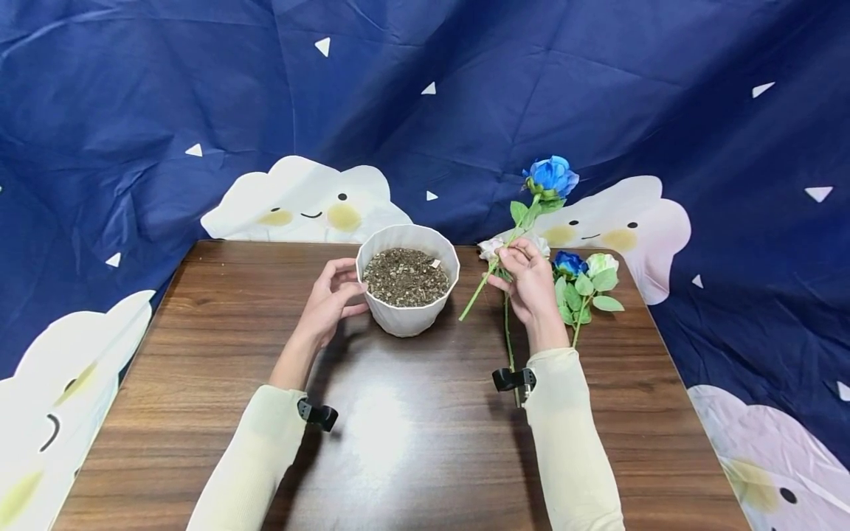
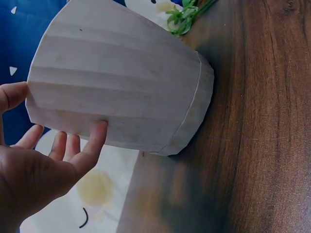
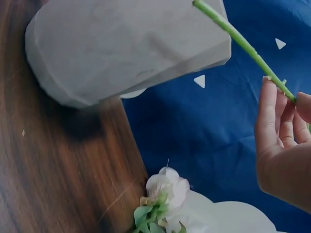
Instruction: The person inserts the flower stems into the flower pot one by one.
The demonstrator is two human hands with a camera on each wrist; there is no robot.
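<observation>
A white flowerpot [image 1: 406, 318] filled with dark, crumbly soil [image 1: 407, 277] stands upright on the table. At its left side is my left hand [image 1: 332, 299], with spread fingers touching the outer wall near the rim; the left wrist view shows a fingertip [image 2: 103, 127] against that wall. To the right of the pot, my right hand [image 1: 530, 284] pinches the green stem of a blue rose [image 1: 553, 177]. The bloom points up and away, while the bare stem end [image 3: 206, 9] slants down towards the pot without reaching into it.
On the right of the wooden table [image 1: 412, 472] lie a white-pink flower [image 1: 491, 248], a dark blue flower [image 1: 569, 263] and a pale green-white flower [image 1: 601, 264]. A blue curtain [image 1: 372, 88] with cloud shapes hangs behind the table edge.
</observation>
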